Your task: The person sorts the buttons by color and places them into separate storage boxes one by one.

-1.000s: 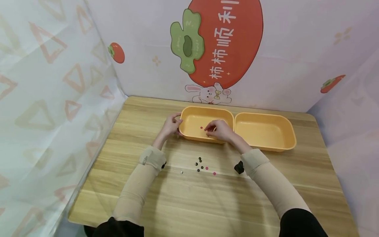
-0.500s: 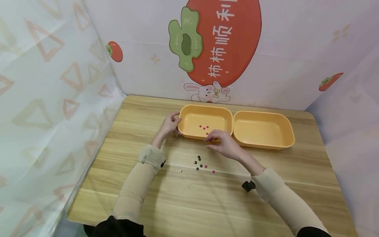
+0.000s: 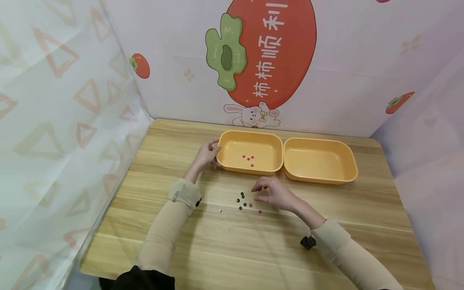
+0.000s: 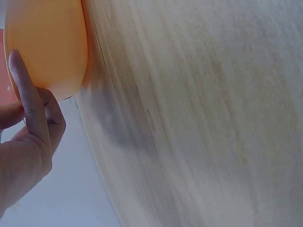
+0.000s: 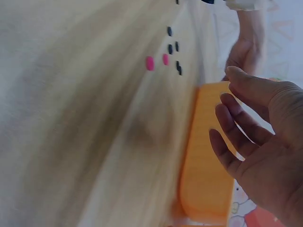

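Two orange plastic bins stand side by side at the back of the table. My left hand [image 3: 208,153] grips the outer end of the left bin [image 3: 250,169], thumb at the rim; in the left wrist view, a finger [image 4: 31,101] lies along the outer wall. Several small pink discs [image 3: 248,159], button-like, lie inside that bin. My right hand [image 3: 277,193] hovers in front of it with relaxed, parted fingers and nothing between them. Just left of those fingertips lie two pink discs [image 5: 149,63] and several black discs [image 3: 240,208] on the wood.
The right bin [image 3: 319,161] holds nothing visible. A single pale disc [image 3: 220,210] lies left of the black ones on the wooden table [image 3: 232,249]. A printed cloth backdrop [image 3: 174,92] rises behind the bins, with another at the left side.
My right hand has drawn back out of the left bin toward the discs on the table, its fingers parting. Another pink disc now shows in the bin. The left hand stays at the bin's end.
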The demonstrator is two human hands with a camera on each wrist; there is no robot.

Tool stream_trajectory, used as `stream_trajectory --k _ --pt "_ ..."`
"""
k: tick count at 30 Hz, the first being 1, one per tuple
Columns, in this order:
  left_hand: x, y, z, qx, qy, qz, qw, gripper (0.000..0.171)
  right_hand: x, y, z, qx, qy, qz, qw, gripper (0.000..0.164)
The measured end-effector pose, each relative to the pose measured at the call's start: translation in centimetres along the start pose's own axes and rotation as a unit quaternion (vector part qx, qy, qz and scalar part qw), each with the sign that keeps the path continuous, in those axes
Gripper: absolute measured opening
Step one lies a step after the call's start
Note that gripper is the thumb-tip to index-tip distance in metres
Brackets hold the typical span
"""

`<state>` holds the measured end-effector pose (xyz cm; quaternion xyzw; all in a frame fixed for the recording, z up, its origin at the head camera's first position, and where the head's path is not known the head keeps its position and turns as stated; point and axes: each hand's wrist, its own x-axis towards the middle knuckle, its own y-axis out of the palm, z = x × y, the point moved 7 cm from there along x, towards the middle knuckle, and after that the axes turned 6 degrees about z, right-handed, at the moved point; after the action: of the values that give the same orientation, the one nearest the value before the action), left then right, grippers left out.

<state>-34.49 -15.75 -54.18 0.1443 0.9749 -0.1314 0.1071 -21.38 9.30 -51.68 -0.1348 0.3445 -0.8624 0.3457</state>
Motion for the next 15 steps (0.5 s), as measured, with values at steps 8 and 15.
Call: stream_trajectory --k 8,15 --pt "0.0 0.1 -0.1 -0.013 0.003 -0.004 0.9999 0.049 0.1 3.7 -2.2 0.024 0.017 0.026 0.999 0.016" --pt "-0.1 0.1 -0.1 -0.011 0.004 -0.006 0.9999 0.049 0.4 4.5 -2.5 0.038 0.014 0.003 0.999 0.008"
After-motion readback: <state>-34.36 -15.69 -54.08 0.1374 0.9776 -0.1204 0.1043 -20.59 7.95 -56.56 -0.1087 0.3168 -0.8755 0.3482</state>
